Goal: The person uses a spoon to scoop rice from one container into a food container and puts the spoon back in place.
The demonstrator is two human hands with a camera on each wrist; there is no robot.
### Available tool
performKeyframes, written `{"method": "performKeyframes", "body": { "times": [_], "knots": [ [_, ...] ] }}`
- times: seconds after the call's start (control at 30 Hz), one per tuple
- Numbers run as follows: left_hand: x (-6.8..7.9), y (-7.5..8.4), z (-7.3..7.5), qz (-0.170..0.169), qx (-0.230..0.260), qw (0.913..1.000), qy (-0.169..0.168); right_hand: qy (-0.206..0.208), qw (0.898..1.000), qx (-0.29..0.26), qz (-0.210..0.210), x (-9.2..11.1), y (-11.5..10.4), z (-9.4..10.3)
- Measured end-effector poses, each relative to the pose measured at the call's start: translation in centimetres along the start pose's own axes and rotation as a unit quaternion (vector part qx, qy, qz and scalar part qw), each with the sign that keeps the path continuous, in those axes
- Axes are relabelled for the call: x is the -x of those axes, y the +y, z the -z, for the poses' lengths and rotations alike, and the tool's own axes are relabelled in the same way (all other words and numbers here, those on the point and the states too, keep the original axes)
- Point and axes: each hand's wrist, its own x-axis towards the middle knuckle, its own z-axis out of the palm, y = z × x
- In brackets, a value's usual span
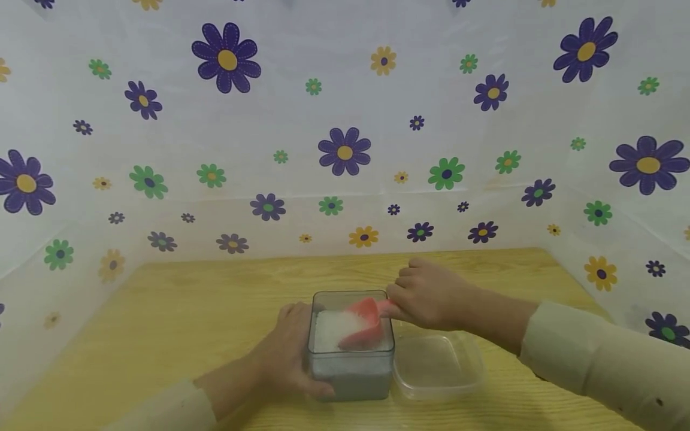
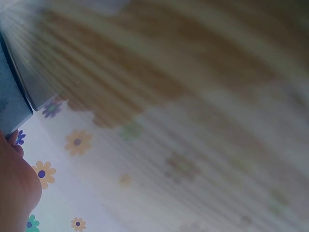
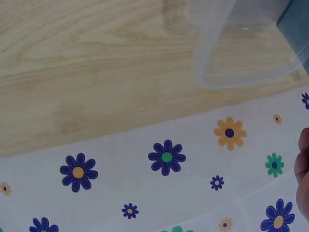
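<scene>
Pink scoop [image 1: 371, 335]: handle mostly hidden in right hand [image 1: 428, 296].

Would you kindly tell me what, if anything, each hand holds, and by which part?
Right hand: the pink scoop, by its handle. Left hand: the square container, around its left side.

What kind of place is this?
Likely a makeshift recording booth, though I can't be sure: flower-print sheeting lines the back and both sides of a wood-grain tabletop, where a square tub stands.
</scene>
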Motion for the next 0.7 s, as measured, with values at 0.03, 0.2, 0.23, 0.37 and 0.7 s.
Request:
{"method": "performKeyframes", "body": {
  "times": [0.03, 0.2, 0.23, 0.37, 0.7],
  "knots": [
    [0.0, 0.0, 0.0, 0.001, 0.001, 1.0000, -0.001, 0.014, 1.000, 0.003, -0.001, 0.2, -0.1, -0.2],
    [0.0, 0.0, 0.0, 0.014, 0.007, 0.9998, -0.015, 0.063, 0.998, 0.002, -0.010, 0.8, -0.3, -1.0],
    [0.0, 0.0, 0.0, 0.016, 0.005, 0.9997, -0.017, 0.067, 0.998, -0.001, -0.016, 0.9, -0.3, -1.1],
    [0.0, 0.1, 0.1, 0.020, 0.004, 0.9995, -0.023, 0.080, 0.995, -0.025, -0.045, 1.3, -0.6, -1.6],
    [-0.1, 0.0, 0.0, 0.017, 0.015, 0.9996, -0.016, 0.149, 0.984, -0.051, -0.079, 1.8, -0.9, -2.4]
  ]
}}
